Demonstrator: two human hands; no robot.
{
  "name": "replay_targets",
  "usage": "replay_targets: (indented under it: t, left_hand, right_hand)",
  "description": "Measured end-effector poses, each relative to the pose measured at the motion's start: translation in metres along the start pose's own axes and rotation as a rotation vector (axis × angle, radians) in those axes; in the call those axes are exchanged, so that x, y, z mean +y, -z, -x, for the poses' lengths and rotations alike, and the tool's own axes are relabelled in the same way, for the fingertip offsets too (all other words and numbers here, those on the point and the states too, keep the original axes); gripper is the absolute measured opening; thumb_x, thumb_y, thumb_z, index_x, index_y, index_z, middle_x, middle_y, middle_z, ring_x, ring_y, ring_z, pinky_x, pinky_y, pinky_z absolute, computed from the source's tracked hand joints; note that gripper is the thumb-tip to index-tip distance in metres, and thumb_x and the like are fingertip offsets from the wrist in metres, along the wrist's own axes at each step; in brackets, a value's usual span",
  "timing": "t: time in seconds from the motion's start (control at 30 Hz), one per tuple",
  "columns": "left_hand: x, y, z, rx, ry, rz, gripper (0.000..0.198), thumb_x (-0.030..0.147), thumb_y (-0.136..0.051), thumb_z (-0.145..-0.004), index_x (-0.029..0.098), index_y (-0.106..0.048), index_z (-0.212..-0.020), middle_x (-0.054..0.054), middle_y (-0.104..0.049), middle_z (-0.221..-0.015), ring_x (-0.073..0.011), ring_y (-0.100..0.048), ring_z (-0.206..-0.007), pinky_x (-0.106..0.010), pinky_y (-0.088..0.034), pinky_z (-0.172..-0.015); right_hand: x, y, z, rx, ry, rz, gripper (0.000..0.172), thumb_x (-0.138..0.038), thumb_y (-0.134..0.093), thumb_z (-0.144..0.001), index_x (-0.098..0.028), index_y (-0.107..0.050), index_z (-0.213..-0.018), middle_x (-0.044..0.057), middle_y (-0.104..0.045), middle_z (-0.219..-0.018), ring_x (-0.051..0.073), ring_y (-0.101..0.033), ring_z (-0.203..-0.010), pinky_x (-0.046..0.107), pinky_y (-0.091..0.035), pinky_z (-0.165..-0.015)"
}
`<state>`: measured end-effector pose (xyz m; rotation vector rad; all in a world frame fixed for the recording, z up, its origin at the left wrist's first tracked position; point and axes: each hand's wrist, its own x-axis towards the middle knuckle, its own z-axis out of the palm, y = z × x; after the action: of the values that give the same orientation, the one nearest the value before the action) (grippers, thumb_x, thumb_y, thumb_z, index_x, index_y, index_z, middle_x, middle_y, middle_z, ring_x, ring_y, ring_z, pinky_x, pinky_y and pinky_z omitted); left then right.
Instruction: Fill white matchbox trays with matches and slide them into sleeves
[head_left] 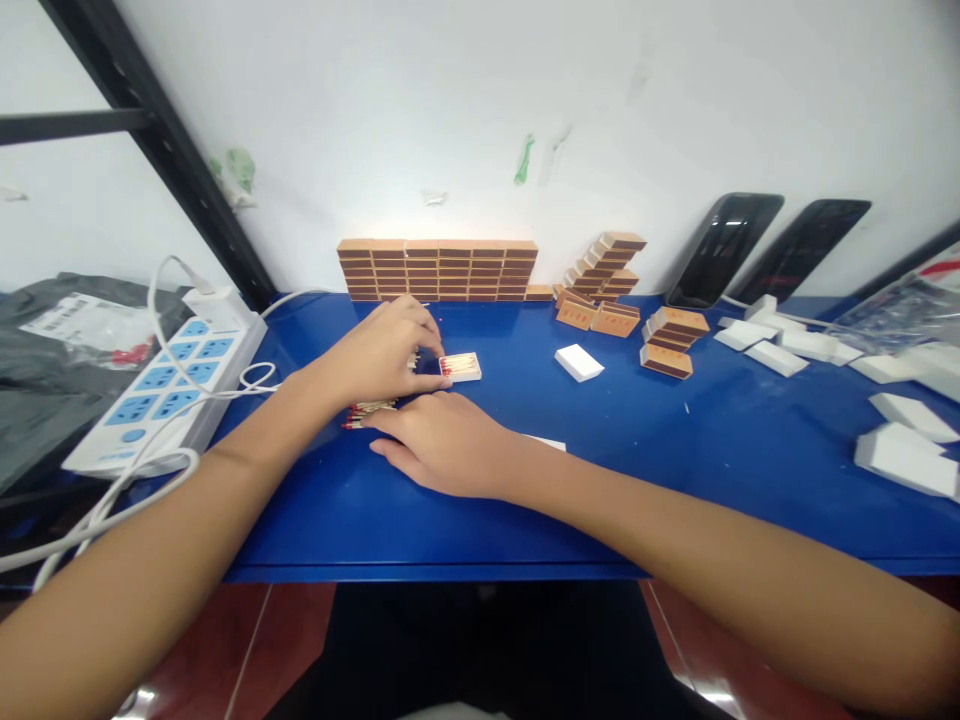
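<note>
A small white matchbox tray (462, 369) with red-tipped matches in it lies on the blue table. My left hand (390, 345) reaches over from the left, its thumb and a finger closed about the tray's left end. Just below it, my right hand (446, 445) lies palm down, thumb apart from the index finger. That finger touches a loose pile of matches (361, 414) with red heads. Both hands hide part of the pile. A white piece (551, 442) shows partly behind my right wrist.
Brown matchbox sleeves (439, 270) are stacked against the wall. More sleeves (671, 340) stand to the right, near a white tray (579, 362). Two phones (724, 250) lean on the wall. White trays (780, 355) lie scattered right. A power strip (169, 385) with cables sits left.
</note>
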<state>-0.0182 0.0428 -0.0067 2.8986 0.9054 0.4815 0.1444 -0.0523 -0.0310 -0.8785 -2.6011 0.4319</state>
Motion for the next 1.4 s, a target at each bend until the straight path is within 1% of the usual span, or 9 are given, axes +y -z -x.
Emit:
replay_targets:
  t: [0.2, 0.33, 0.57, 0.7, 0.83, 0.93, 1.0, 1.17, 1.4]
  left_hand:
    - [0.000, -0.001, 0.000, 0.003, -0.003, -0.001, 0.029, 0.054, -0.080, -0.090, 0.026, -0.085, -0.096, -0.009, -0.076, -0.117, -0.0316, -0.059, -0.118, -0.046, -0.045, -0.101]
    - [0.000, -0.001, 0.000, -0.004, -0.013, -0.008, 0.029, 0.054, -0.079, -0.091, 0.026, -0.085, -0.097, -0.008, -0.076, -0.117, -0.0309, -0.060, -0.117, -0.046, -0.045, -0.103]
    - [0.002, 0.000, 0.001, -0.002, -0.012, -0.013, 0.030, 0.054, -0.079, -0.091, 0.026, -0.085, -0.098, -0.009, -0.076, -0.116, -0.0317, -0.059, -0.118, -0.046, -0.046, -0.102]
    - [-0.001, 0.000, 0.000, 0.003, -0.014, 0.000, 0.026, 0.050, -0.079, -0.090, 0.026, -0.085, -0.097, -0.009, -0.077, -0.116, -0.0321, -0.060, -0.116, -0.047, -0.047, -0.101]
    - [-0.004, -0.001, 0.000, -0.022, -0.032, -0.016, 0.023, 0.042, -0.078, -0.088, 0.023, -0.084, -0.099, -0.011, -0.077, -0.116, -0.0327, -0.060, -0.115, -0.048, -0.047, -0.102]
    - [-0.003, -0.001, 0.000, -0.004, -0.023, -0.038, 0.031, 0.051, -0.079, -0.089, 0.020, -0.082, -0.094, -0.012, -0.076, -0.113, -0.0315, -0.061, -0.112, -0.046, -0.047, -0.098]
    - [-0.001, -0.001, 0.000, 0.005, -0.012, -0.047, 0.036, 0.055, -0.078, -0.090, 0.020, -0.081, -0.091, -0.013, -0.076, -0.112, -0.0308, -0.061, -0.110, -0.045, -0.047, -0.097]
    - [0.000, 0.000, 0.000, -0.011, -0.018, -0.035, 0.034, 0.054, -0.080, -0.090, 0.021, -0.082, -0.095, -0.010, -0.077, -0.113, -0.0310, -0.061, -0.115, -0.046, -0.045, -0.101]
    - [0.000, -0.001, 0.001, -0.011, -0.006, -0.030, 0.033, 0.054, -0.080, -0.091, 0.022, -0.083, -0.099, -0.009, -0.077, -0.118, -0.0318, -0.060, -0.121, -0.047, -0.045, -0.105]
  right_hand:
    - [0.001, -0.005, -0.001, 0.009, -0.008, -0.040, 0.019, -0.027, -0.058, -0.110, -0.018, -0.075, -0.114, 0.008, -0.080, -0.103, 0.021, -0.072, -0.091, 0.031, -0.044, -0.077]
    - [-0.001, -0.004, -0.001, 0.003, -0.047, -0.067, 0.018, -0.029, -0.060, -0.111, -0.015, -0.072, -0.108, 0.008, -0.080, -0.103, 0.020, -0.071, -0.088, 0.031, -0.042, -0.075]
    - [-0.011, 0.013, 0.002, -0.152, -0.073, -0.040, 0.024, -0.034, -0.059, -0.112, -0.014, -0.072, -0.109, 0.010, -0.079, -0.100, 0.021, -0.073, -0.088, 0.030, -0.042, -0.072]
    - [-0.009, 0.026, 0.007, -0.141, -0.054, -0.019, 0.021, -0.033, -0.061, -0.111, -0.015, -0.072, -0.107, 0.010, -0.079, -0.103, 0.020, -0.073, -0.091, 0.029, -0.043, -0.076]
    - [0.000, 0.050, 0.012, -0.118, -0.160, 0.168, 0.023, -0.034, -0.057, -0.113, -0.016, -0.068, -0.119, 0.011, -0.080, -0.105, 0.022, -0.073, -0.090, 0.030, -0.041, -0.074]
    - [0.010, 0.067, 0.014, -0.130, -0.281, 0.385, 0.025, -0.030, -0.051, -0.114, -0.013, -0.063, -0.128, 0.014, -0.080, -0.103, 0.026, -0.074, -0.086, 0.032, -0.036, -0.068]
    - [0.019, 0.073, 0.015, -0.117, -0.314, 0.476, 0.025, -0.029, -0.050, -0.114, -0.012, -0.061, -0.130, 0.016, -0.080, -0.102, 0.029, -0.074, -0.088, 0.033, -0.033, -0.068]
    - [0.046, 0.071, 0.014, -0.088, -0.360, 0.534, 0.030, -0.034, -0.045, -0.116, -0.012, -0.060, -0.129, 0.017, -0.080, -0.104, 0.031, -0.075, -0.092, 0.034, -0.033, -0.069]
    - [0.069, 0.058, 0.013, -0.109, -0.384, 0.463, 0.027, -0.037, -0.047, -0.115, -0.017, -0.063, -0.123, 0.015, -0.080, -0.107, 0.030, -0.074, -0.097, 0.033, -0.034, -0.071]
